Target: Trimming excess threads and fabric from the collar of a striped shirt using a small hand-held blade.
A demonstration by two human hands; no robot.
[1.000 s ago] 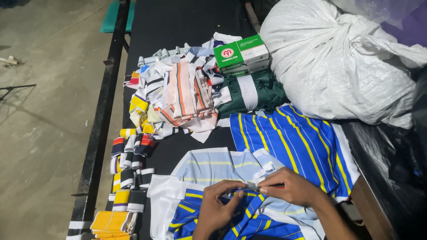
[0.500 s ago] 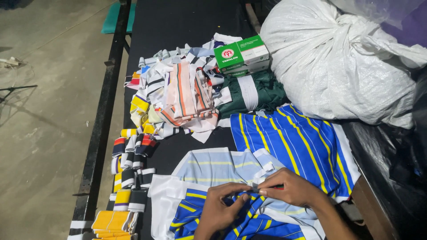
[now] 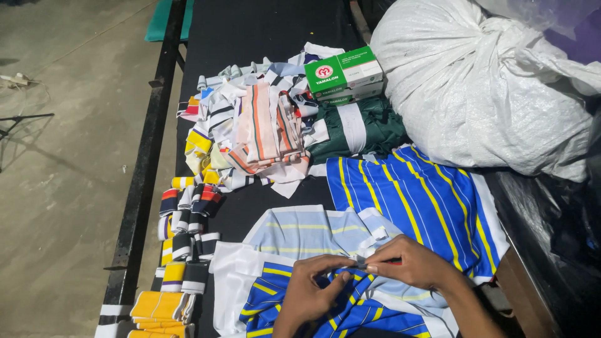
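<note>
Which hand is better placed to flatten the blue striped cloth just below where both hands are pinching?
Probably the left hand. It already lies low on the blue striped cloth, its fingers curled against it. The right hand sits higher, pinching a small red-tipped thing, which is too small to identify.

white sack [image 3: 494, 81]: cut off top/right edge | yellow folded strips [image 3: 159, 310]: bottom edge crops them, near left | blue striped cloth [image 3: 313, 307]: partly under both hands, cut at bottom | thing pinched betw. fingertips [image 3: 363, 261]: too small to tell
</note>
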